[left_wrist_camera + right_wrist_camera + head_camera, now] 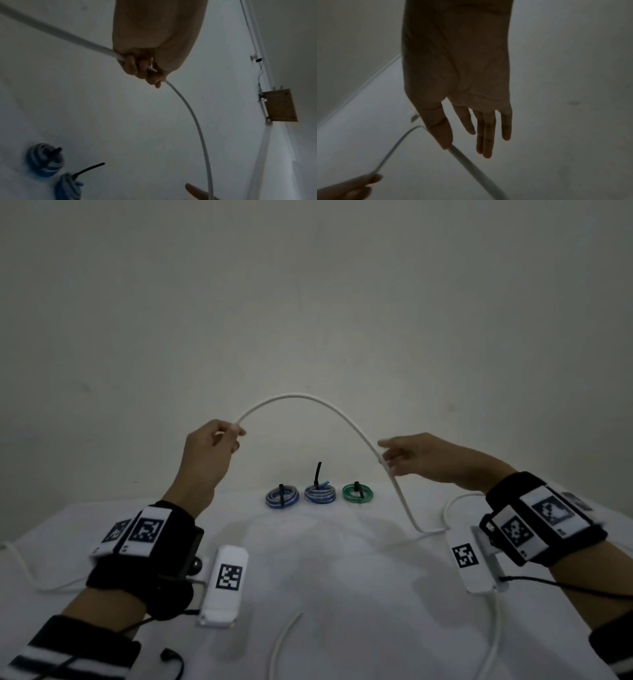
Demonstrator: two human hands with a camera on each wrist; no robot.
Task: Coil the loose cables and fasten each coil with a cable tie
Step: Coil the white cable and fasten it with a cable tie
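Observation:
A white cable arcs through the air between my hands. My left hand grips it near one end, fingers curled round it. My right hand is raised at the cable's far side with its fingers straight and spread; only the thumb lies against the cable. Below that hand the cable drops to the table and loops away right. Three tied coils lie at the table's back: blue-white, blue and green, each with a black tie.
A white cloth covers the table, which ends at a plain wall. Another white cable curves near the front edge, and one more lies at far left. A wooden box hangs on the wall.

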